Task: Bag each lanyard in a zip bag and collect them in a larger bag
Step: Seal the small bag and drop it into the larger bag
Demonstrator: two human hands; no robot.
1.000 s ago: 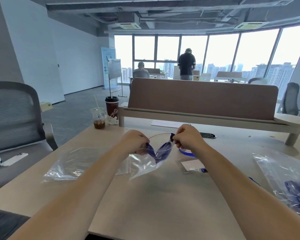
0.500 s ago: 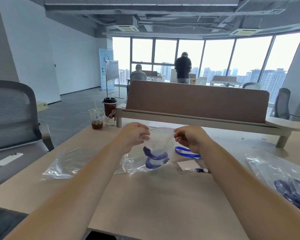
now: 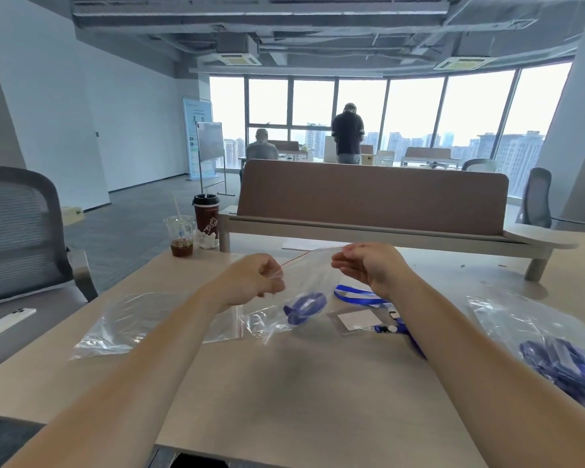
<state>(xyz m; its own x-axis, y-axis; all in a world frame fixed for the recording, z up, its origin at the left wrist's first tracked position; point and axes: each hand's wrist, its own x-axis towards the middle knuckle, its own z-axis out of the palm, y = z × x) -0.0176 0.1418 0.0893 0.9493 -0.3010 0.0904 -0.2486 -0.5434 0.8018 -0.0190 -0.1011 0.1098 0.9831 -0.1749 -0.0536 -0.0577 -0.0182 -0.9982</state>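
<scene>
While both forearms reach forward over the table (image 3: pixel 301 383), the left hand (image 3: pixel 250 282) and the right hand (image 3: pixel 368 266) are raised just above it, each with fingers curled to pinch one end of the red-lined top edge of a clear zip bag (image 3: pixel 309 275) stretched between them. Inside that bag, sagging to its bottom near the tabletop, lies a coiled blue lanyard (image 3: pixel 306 304), while another blue lanyard (image 3: pixel 358 295) with a clear badge holder (image 3: pixel 357 320) lies loose on the table beneath the right wrist; the larger bag (image 3: pixel 520 325), holding a heap of blue lanyards, rests at the table's right side, well apart
</scene>
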